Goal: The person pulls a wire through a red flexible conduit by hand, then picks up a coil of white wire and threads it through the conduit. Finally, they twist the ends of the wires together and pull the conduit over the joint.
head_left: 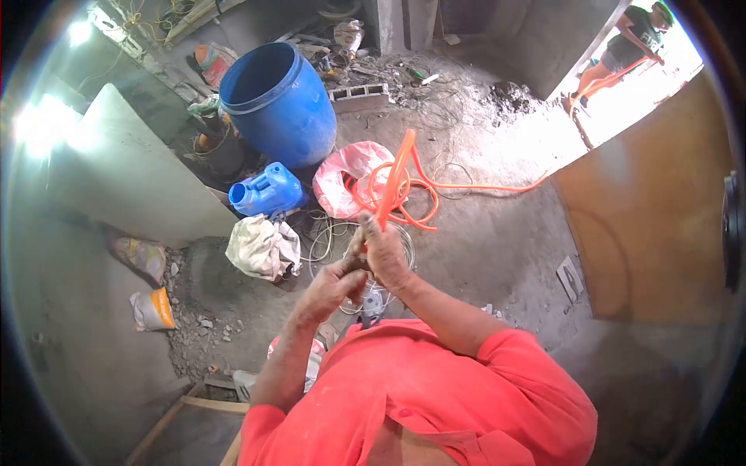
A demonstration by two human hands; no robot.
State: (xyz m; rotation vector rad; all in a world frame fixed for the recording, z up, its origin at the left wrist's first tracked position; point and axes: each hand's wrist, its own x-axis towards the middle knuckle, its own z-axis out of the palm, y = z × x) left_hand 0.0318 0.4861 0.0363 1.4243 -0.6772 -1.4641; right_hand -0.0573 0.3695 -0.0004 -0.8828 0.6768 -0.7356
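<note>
My right hand point(387, 255) is closed round an orange hose point(396, 175), which rises from the fist and bends over at the top. Just below and left of it, my left hand point(332, 290) is closed with curled fingers against the right one. What the left fingers grip is hidden. Loops of the same orange hose lie on the floor beyond, over a pink-and-white plastic sack point(342, 194). A length runs right across the floor toward the bright doorway. Thin pale cable point(317, 247) lies coiled beneath my hands.
A large blue barrel point(299, 116), a blue jug point(272, 190) and a white sack point(263, 248) stand ahead left. A hollow block point(359, 99) lies behind. A wooden panel point(645, 210) leans at right. Another person point(633, 43) holds orange hose in the doorway. Rubble point(206, 326) lies left.
</note>
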